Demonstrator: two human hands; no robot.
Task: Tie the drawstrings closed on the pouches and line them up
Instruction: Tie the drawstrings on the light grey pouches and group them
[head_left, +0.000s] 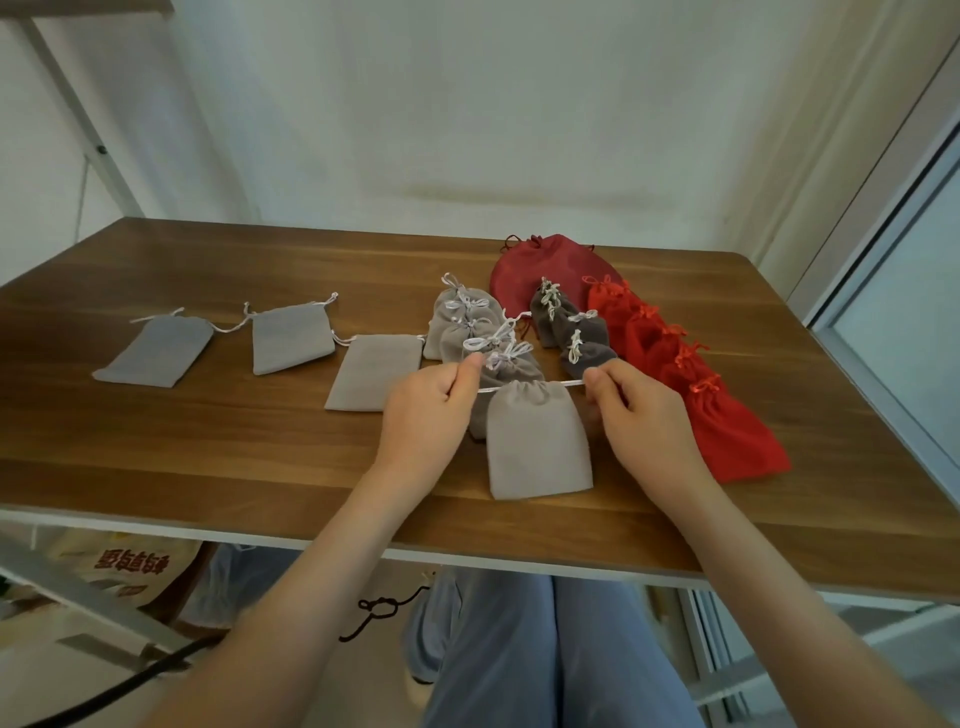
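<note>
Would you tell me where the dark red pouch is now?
Head view: the dark red pouch lies right of centre near the far edge of the table, behind the dark grey pouches.

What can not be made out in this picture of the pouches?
Head view:
Cord ends: hidden inside the left grip and right grip.
Tied pouch behind the held pouch: lower part covered by it and the left grip.
Red pouches: overlapping, so their count is unclear.
Dark red pouch: its near part hidden by dark grey pouches.
Print on the bag below the table: blurred, cut by its edge.
</note>
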